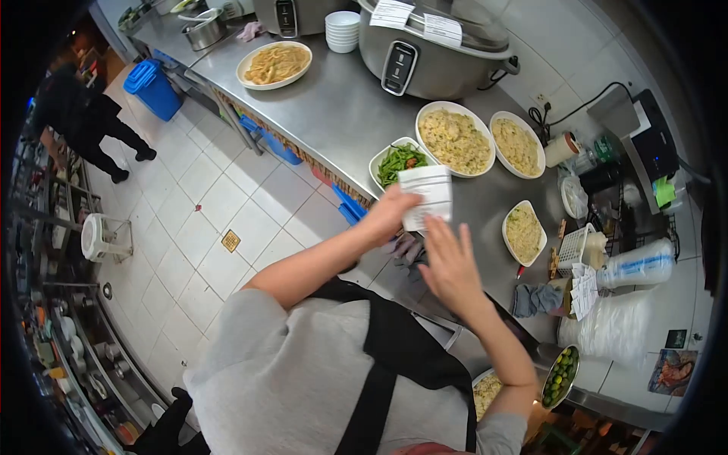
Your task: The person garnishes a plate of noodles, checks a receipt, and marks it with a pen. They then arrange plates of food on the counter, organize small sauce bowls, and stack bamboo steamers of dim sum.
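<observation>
The left hand (390, 214) has its thumb and fingers pinched on a few printed paper slips (432, 189), holding them in front of the body by one edge. The right hand (455, 269) is spread flat with its back up and thumb apart; its fingertips meet the lower edge of the slips, and it grips nothing that shows.

Just beyond the left fingers, partly hidden by the slips, are green beans (396, 162) in a white bowl (374, 173) on the steel desk (326, 114). Farther past the fingers and a little to their right sit two oval dishes of fried rice, a larger (464, 174) and a smaller (531, 175). To the right of the right fingers stands a smaller bowl of fried rice (541, 250), with a white plastic basket (574, 250) beyond it and a crumpled grey cloth (536, 300) nearer the right forearm. Well ahead and left of the fingers lies a plate of noodles (269, 86), and past it a stack of white bowls (343, 34) beside a large rice cooker (440, 67). Off to the left of the fingers, on the tiled floor (205, 197), are a blue bin (155, 95) and a person in dark clothing (80, 114).
</observation>
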A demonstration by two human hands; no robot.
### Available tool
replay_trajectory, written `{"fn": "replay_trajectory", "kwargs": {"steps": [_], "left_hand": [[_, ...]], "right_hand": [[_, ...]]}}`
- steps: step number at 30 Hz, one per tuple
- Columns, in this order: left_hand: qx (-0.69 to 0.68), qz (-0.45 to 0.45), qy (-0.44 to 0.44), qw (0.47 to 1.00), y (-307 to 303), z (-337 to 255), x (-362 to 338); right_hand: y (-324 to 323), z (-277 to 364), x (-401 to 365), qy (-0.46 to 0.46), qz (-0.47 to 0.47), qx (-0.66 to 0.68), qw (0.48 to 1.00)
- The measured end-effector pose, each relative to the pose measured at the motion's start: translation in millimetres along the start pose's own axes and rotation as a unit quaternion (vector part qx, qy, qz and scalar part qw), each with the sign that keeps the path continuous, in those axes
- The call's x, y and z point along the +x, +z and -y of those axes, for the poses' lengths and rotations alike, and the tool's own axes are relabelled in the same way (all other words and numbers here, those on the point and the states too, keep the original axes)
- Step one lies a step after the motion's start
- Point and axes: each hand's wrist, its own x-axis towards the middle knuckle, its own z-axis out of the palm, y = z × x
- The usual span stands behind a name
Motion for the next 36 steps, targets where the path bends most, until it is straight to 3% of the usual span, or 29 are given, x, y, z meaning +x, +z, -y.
{"fn": "replay_trajectory", "kwargs": {"steps": [3, 5, 6, 9, 10, 12, 13, 15, 18, 20, 22, 24, 25, 26, 27, 28, 29, 31, 32, 34, 36], "left_hand": [[-0.047, -0.028, 0.023, 0.998, -54.7, -33.1, -11.2], [0.036, -0.073, 0.066, 0.994, -88.6, -56.0, -17.1], [0.033, -0.078, 0.071, 0.994, -103.8, -67.1, -19.4], [0.077, -0.09, 0.118, 0.986, -151.7, -99.5, -22.5], [0.08, -0.091, 0.121, 0.985, -166.2, -109.2, -21.5], [0.091, -0.131, 0.173, 0.972, -193.3, -126.3, -20.5], [0.103, -0.11, 0.146, 0.978, -209.7, -139.0, -21.2], [0.097, -0.105, 0.165, 0.976, -244.1, -155.9, -15.0], [0.159, -0.106, 0.212, 0.958, -315.2, -166.4, 0.8], [0.304, -0.109, 0.103, 0.941, -354.3, -184.7, -0.2], [0.297, -0.148, 0.011, 0.943, -372.7, -206.3, 3.9], [0.232, -0.182, -0.019, 0.955, -388.4, -221.5, 21.6], [0.188, -0.15, -0.029, 0.97, -411.7, -221.6, 41.8], [0.293, -0.145, 0.082, 0.942, -470.4, -199.4, 75.6], [0.112, -0.155, -0.002, 0.982, -472.9, -214.2, 97.3], [0.05, -0.206, -0.046, 0.976, -454.2, -229.8, 111.5], [0.054, -0.188, -0.029, 0.98, -492.1, -221.1, 146.2], [0.056, -0.189, -0.11, 0.974, -477.5, -243.1, 165.5], [0.082, -0.219, -0.084, 0.969, -483.7, -237.0, 178.2], [0.103, -0.196, -0.091, 0.971, -504.6, -236.7, 191.5], [0.078, -0.227, -0.088, 0.967, -496.6, -236.4, 181.8]], "right_hand": [[17.0, 20.5, 33.1, -0.015, -0.038, 0.101, 0.994], [26.6, 29.7, 58.7, 0.034, -0.134, 0.218, 0.966], [31.7, 33.7, 73.1, 0.027, -0.131, 0.218, 0.967], [66.9, 39.8, 129.2, 0.123, -0.165, 0.415, 0.886], [73.4, 47.4, 150.5, 0.178, -0.108, 0.496, 0.843], [100.6, 60.3, 203.4, 0.165, -0.099, 0.607, 0.771], [109.4, 68.5, 228.3, 0.165, -0.1, 0.61, 0.768], [123.7, 88.2, 276.3, 0.191, -0.043, 0.703, 0.684], [148.5, 111.1, 330.4, 0.201, -0.042, 0.726, 0.656], [152.9, 117.3, 343.8, 0.196, -0.058, 0.712, 0.671], [143.7, 103.2, 337.1, 0.219, -0.105, 0.685, 0.686], [131.2, 80.7, 310.2, 0.249, -0.16, 0.652, 0.698], [120.5, 68.9, 291.7, 0.291, -0.198, 0.655, 0.668], [111.4, 55.7, 270.1, 0.323, -0.231, 0.611, 0.685], [102.9, 43.2, 244.8, 0.357, -0.278, 0.572, 0.684], [94.8, 29.9, 219.3, 0.386, -0.317, 0.531, 0.684], [89.5, 16.6, 191.4, 0.421, -0.365, 0.484, 0.675], [90.0, -16.2, 134.2, 0.494, -0.44, 0.397, 0.636], [94.9, -34.5, 103.3, 0.534, -0.47, 0.357, 0.605], [106.0, -69.0, 34.6, 0.576, -0.521, 0.277, 0.566], [131.6, -109.6, -59.1, 0.665, -0.507, 0.085, 0.542]]}}
